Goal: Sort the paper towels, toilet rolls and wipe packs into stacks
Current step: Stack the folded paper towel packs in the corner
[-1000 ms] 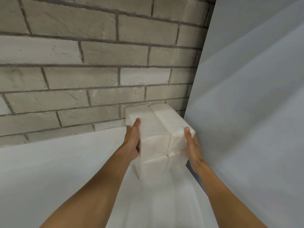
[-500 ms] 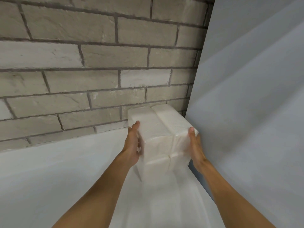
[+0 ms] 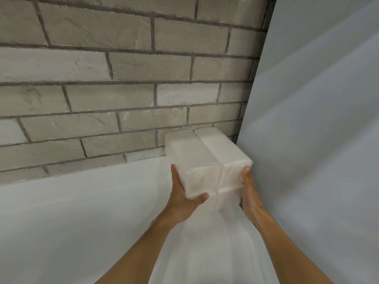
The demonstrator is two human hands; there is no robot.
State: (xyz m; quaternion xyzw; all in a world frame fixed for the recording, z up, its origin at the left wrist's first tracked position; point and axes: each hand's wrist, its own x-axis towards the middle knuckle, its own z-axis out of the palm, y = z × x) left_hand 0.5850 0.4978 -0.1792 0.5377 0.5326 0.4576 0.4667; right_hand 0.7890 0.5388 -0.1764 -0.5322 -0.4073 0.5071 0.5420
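Several white plastic-wrapped paper towel packs form a block, two wide and two high, in the corner on the white surface [image 3: 82,222]. My left hand [image 3: 182,197] grips the upper left pack [image 3: 194,160], fingers along its left side and thumb hooked under its front bottom edge. That pack sits slightly forward of the one beneath it. My right hand [image 3: 249,193] holds the right side of the upper right pack [image 3: 223,148], thumb at its front corner. The lower packs [image 3: 227,193] are mostly hidden behind my hands.
A grey brick wall [image 3: 123,89] runs right behind the block. A plain pale panel [image 3: 317,140] stands close on the right, touching distance from my right hand. The white surface stretches out to the left.
My left hand has slid down and its thumb has come round under the front of the upper left pack. The right hand has stayed against the right side.
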